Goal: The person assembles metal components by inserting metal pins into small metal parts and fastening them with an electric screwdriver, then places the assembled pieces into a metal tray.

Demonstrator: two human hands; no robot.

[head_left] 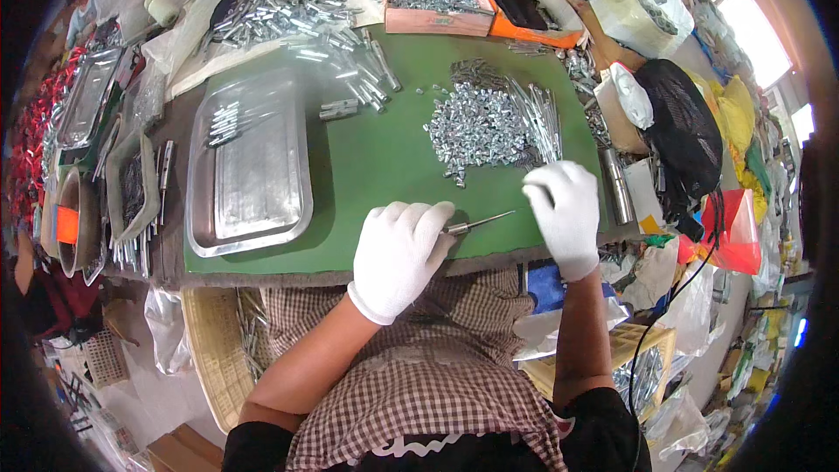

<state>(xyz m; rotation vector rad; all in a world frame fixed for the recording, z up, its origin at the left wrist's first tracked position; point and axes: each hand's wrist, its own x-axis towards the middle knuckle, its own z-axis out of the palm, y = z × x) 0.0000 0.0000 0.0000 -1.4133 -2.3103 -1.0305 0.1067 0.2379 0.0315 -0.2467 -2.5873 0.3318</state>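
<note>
My left hand [404, 249], in a white knitted glove, is closed around the thick end of a slim metal rod [482, 222]. The rod's thin end points right, over the green work mat [376, 157]. To the right of its tip is my right hand [566, 214], also gloved, with its fingers curled together; whatever they may pinch is too small to make out. Beyond the right hand lie a bundle of long thin metal rods [544, 122] and a heap of small silvery metal pieces [476, 131].
A steel tray [253, 201] on the left holds a few short metal tubes [225, 122]. Farther back are more loose tubes [288, 13] and a pink box [437, 21] of small metal parts. A thick metal cylinder [617, 185] lies at the mat's right edge.
</note>
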